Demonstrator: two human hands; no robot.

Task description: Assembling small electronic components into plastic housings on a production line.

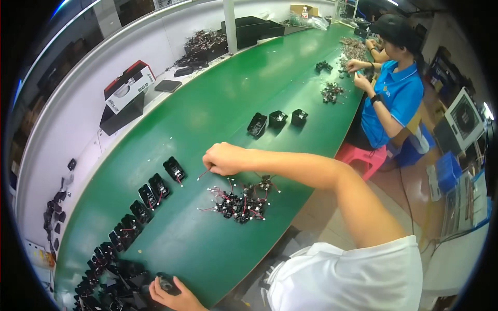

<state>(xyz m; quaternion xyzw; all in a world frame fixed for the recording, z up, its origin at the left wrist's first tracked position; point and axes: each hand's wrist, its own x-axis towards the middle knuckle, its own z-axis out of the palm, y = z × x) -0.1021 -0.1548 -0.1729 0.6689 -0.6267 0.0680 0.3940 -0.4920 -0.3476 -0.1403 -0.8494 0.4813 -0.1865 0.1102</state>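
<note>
My left hand [174,298], at the lower edge, has its thumb and fingers around a black plastic housing [165,282]. My right arm reaches over the table, and my right hand [225,158] is closed with the fingertips down. From it sticks a red wire [204,174] with a pale end; the part it belongs to is hidden in the fingers. Just nearer than that hand lies a pile of small black parts with red wires and white connectors [241,205]. A row of black housings [140,211] runs along the left, some with red wires in them.
A heap of black housings [122,282] lies beside my left hand. Three black housings [278,119] stand farther off on the green table [207,114]. A co-worker in a blue shirt [397,96] sits at the right with small parts. A box [128,85] stands on the left ledge.
</note>
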